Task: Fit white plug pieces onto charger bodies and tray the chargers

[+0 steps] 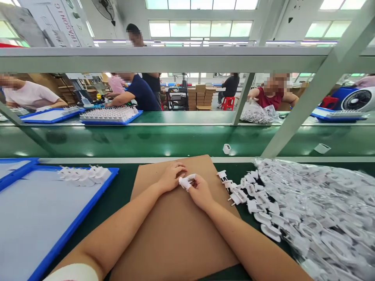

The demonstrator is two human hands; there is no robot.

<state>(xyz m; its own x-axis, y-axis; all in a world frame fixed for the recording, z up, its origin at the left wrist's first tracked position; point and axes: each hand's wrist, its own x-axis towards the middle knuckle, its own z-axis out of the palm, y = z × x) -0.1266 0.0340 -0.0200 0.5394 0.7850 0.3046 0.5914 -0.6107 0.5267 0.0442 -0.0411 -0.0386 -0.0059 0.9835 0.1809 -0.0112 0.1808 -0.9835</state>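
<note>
Over a sheet of brown cardboard (175, 230), my two hands meet around a small white plastic plug part (185, 182). My right hand (202, 192) pinches it between thumb and fingers. At its left end, my left hand (171, 177) is closed against it with bent fingers, and part of that grip is hidden. Several loose white plug pieces (236, 194), some with pins showing, lie just right of the cardboard. A large clear bag (322, 203) spills many white plastic pieces beside my right forearm.
At the left, a blue-rimmed tray (113, 173) carries a group of white plugs (84, 175). Beyond the bench, two white pieces (226, 148) sit on a green belt (187, 136). A slanting metal post (304, 93) and a crossbar (175, 60) stand ahead. Co-workers sit opposite.
</note>
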